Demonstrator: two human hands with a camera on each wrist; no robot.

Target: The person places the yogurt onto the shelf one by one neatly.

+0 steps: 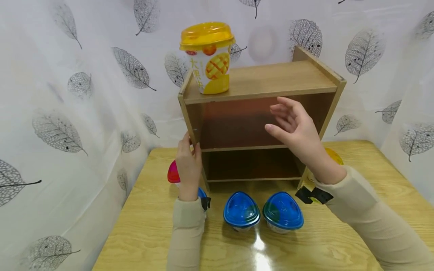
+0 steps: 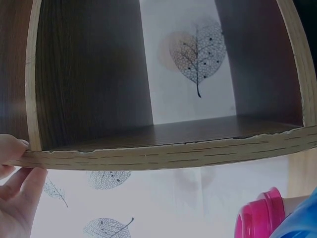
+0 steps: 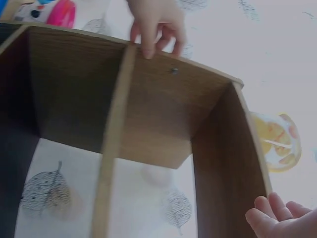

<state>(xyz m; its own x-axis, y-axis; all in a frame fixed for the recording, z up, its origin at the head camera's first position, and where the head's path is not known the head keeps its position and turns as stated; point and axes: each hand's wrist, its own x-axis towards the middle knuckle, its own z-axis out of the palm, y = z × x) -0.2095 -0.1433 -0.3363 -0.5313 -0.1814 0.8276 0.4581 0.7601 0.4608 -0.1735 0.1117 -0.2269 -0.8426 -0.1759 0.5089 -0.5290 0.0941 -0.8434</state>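
While the left hand pinches the left edge of a light-brown wooden shelf unit standing on a yellowish wood table, the right hand just hovers near its upper right, thumb and fingers apart, holding nothing. White-and-yellow plastic cup's up top, left end.

Your left hand partly hid the pink-lidded cup | right wrist view's edge cut your right hand
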